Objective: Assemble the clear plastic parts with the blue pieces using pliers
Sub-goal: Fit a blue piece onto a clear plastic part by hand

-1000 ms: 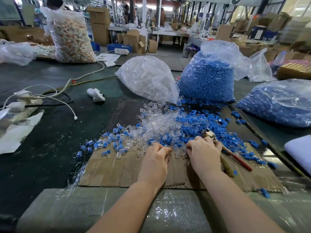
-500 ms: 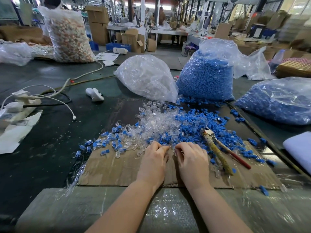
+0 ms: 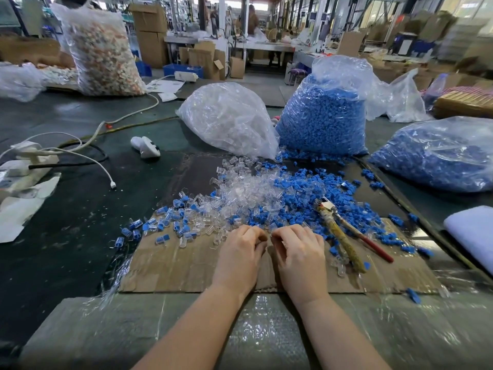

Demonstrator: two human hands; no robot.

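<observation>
At the near edge of the loose pile, on the cardboard sheet [image 3: 186,265], both hands sit close together, knuckles up, fingertips almost meeting. Left hand [image 3: 241,256] and right hand [image 3: 298,256] have fingers curled in toward each other; looks like they're mating a small part between them, but the piece itself is hidden under the fingers, so can't tell what, if anything, each one grips.

Clear plastic parts [image 3: 245,190] are heaped just ahead of the hands, w/ blue pieces [image 3: 306,193] mixed in to the right. Finished-looking units, clear w/ blue inside [image 3: 162,225], lie scattered off to the left. Pliers [image 3: 344,233] lie untouched on the cardboard just right of the right hand, jaws pointing away into the blue heap, handles toward the person.

My read: this is the hand-fit stage, blue into clear, before the squeeze. To do it well:
- line the blue piece up square w/ the clear part's opening first; a tilted start prob. jams or cracks thin plastic
- seat it by finger pressure only, then keep it in the left hand so the right is free to reach for the pliers beside it
- squeeze gently, straight along the part's axis
- drop done ones left, away from raw stock, so the piles don't mix.

Big bags of clear stock [image 3: 229,121] and blue stock [image 3: 320,121] stand behind the pile.
</observation>
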